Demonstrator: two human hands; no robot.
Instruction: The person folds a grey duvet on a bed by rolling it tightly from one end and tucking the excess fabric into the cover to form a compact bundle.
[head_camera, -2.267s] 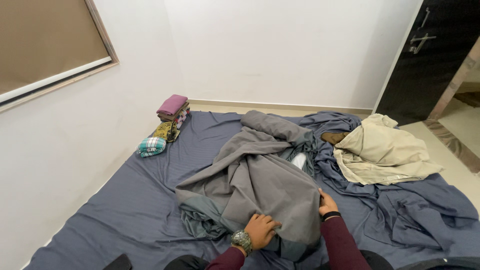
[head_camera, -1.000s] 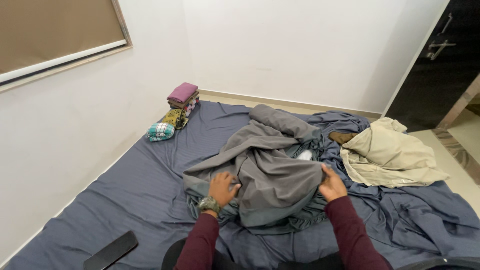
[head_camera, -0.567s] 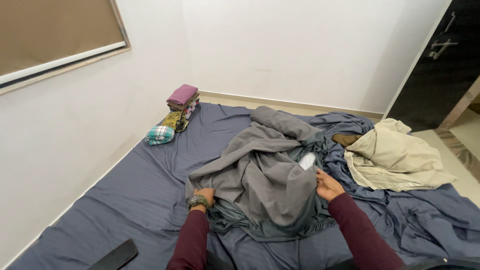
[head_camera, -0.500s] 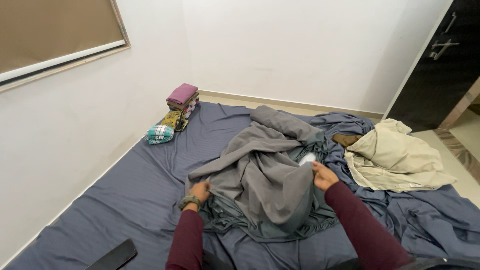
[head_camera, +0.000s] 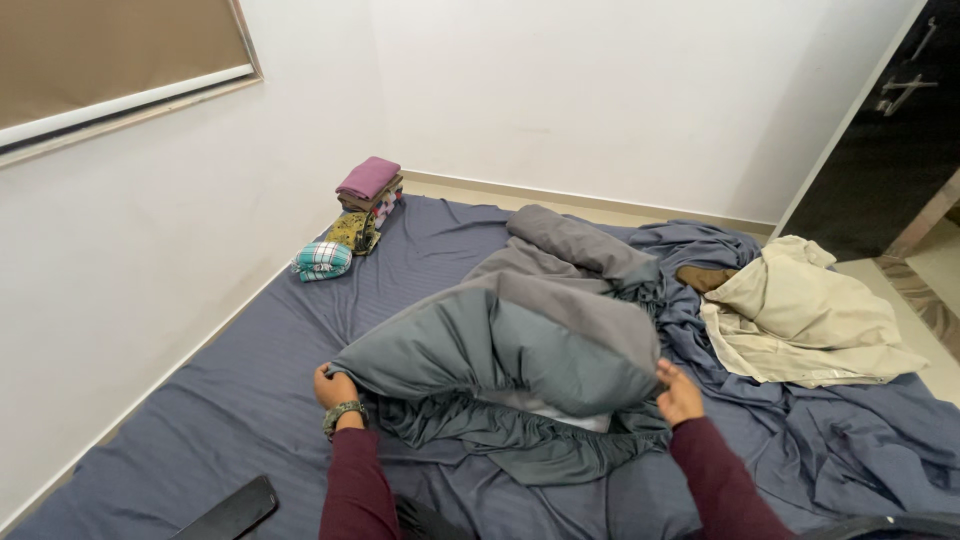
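Note:
A large grey fitted sheet (head_camera: 520, 340) with a gathered elastic edge lies bunched on the blue-covered mattress (head_camera: 250, 400). My left hand (head_camera: 333, 388), with a watch at the wrist, grips the sheet's left edge. My right hand (head_camera: 679, 393) grips its right edge. Between them the sheet is lifted and stretched into a raised fold. A bit of white cloth (head_camera: 570, 418) shows under the fold. Both my sleeves are maroon.
A beige cloth (head_camera: 810, 315) lies crumpled at the right on rumpled blue bedding (head_camera: 850, 440). Folded clothes (head_camera: 368, 190) are stacked at the far left corner, with a checked bundle (head_camera: 322, 260) beside them. A dark flat object (head_camera: 228, 510) lies near left. A dark door (head_camera: 880, 130) stands at right.
My hands moved apart along the grey sheet's near edge, took hold of it and lifted it. The sheet now stands spread in a raised fold instead of lying heaped.

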